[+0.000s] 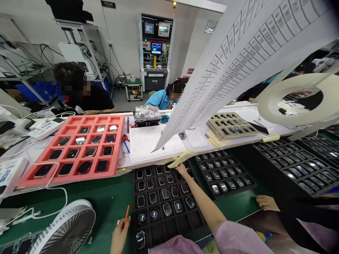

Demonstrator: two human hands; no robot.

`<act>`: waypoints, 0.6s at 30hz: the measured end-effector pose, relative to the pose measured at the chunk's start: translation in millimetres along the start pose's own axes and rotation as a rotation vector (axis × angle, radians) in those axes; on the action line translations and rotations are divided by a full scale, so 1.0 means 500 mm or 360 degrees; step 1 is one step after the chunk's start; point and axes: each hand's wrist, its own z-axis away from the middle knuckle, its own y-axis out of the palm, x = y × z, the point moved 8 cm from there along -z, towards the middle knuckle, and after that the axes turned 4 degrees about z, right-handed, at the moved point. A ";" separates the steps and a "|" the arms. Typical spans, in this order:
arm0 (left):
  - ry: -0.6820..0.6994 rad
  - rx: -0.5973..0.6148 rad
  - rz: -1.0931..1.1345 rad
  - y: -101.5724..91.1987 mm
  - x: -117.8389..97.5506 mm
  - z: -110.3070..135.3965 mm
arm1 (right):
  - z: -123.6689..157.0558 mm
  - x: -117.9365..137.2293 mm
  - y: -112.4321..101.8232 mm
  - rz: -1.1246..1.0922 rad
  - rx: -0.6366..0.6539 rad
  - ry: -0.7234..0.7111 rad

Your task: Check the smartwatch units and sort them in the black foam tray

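My left hand (120, 233), low in the view, is closed around a thin orange pen-like stick (127, 213) that points up. It rests over the green mat, left of a black tray (166, 225) holding rows of watch faces. My right arm, in a pink-purple sleeve, reaches across that tray to the shelf edge. There my right hand (182, 170) is closed on a crumpled yellow sheet (182, 158); its fingertips are partly hidden. Under the right forearm lie several watch faces (174, 191). A few at the tray's front have lit dials (154, 214).
A big printed sheet (225, 67) hangs across the upper right. On the shelf sit a pink foam tray of watches (120, 141) and a beige tray (230, 127). A fan (69, 225) stands left. Another person's hand (266, 203) rests at right. Two people sit opposite.
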 end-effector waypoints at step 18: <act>-0.0307 0.0145 -0.0617 -0.025 0.069 -0.004 | -0.055 -0.136 -0.118 0.0586 -0.0229 0.0380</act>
